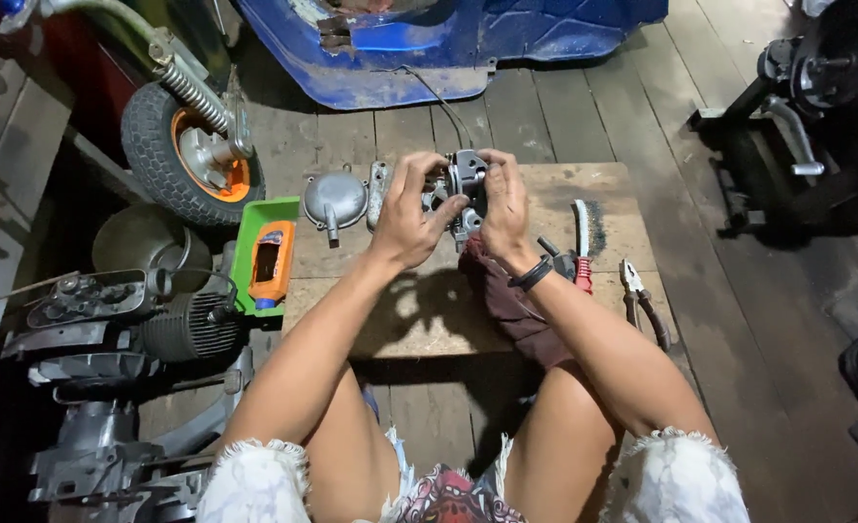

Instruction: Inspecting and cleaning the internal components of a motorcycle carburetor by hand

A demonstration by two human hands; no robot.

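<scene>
We see both hands closed on a small grey metal engine part (463, 189), held just above a low wooden board (545, 189): the left hand (411, 218) wraps it from one side with the thumb across its front, while the right hand (502, 203) grips the other side, fingers curled over the top. A dark band (531, 275) circles the right wrist. Directly under the right forearm lies a dark red rag (506, 300) on the board. Just right of the grip we find a wire brush with a red handle (581, 242), and farther right a pair of pliers (642, 300) at the board's edge. Left of the grip rests a round grey metal cover (334, 200), and beyond it a green tray (245, 257) holding an orange bottle (271, 263). Farther left stands a small wheel with an orange hub (191, 155); a blue vehicle body panel (448, 44) lies beyond the board on the plank floor (758, 320).
</scene>
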